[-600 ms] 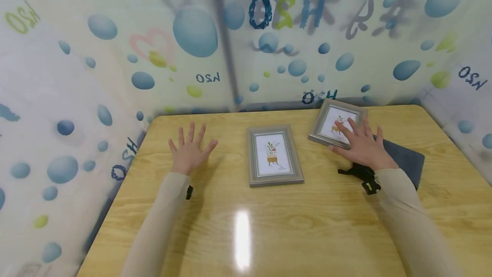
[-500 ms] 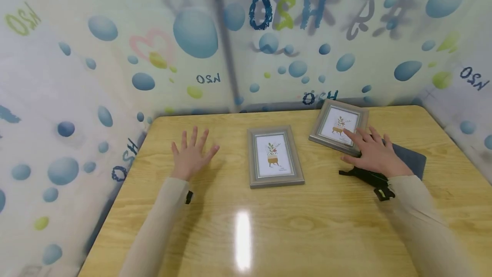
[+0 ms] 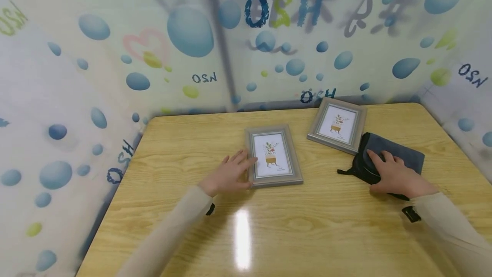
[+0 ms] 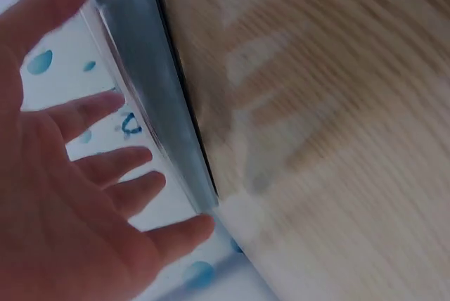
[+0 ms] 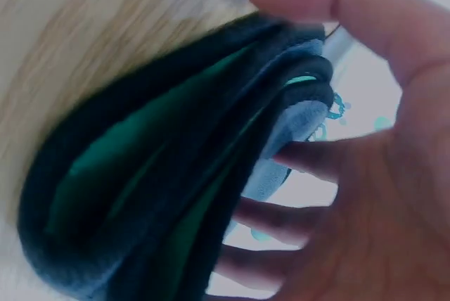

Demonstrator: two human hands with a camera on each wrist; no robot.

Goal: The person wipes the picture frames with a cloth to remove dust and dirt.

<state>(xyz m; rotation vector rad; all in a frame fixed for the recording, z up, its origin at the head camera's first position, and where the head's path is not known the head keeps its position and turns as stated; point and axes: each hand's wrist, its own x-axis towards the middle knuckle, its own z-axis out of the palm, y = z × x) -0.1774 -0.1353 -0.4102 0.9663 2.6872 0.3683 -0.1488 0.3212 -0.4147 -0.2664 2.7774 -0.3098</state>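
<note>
Bubble-patterned walls [image 3: 184, 33] enclose the bench [image 3: 307, 225]; well apart, the left hand [image 3: 229, 172] lies spread at the left edge of the central picture frame [image 3: 270, 155], the right hand [image 3: 397, 176] loosely over a dark pouch [image 3: 401, 153]; light, edge-only contact, I'd say, is safest.

Plain beige long sleeve [image 3: 169, 228] on the left, matching beige long sleeve [image 3: 447, 219] on the right, lightly creased, and look, a small black tab [image 3: 210, 209] peeks beneath the first, a bigger, boxy black fitting [image 3: 411, 214] beneath the second!
</note>
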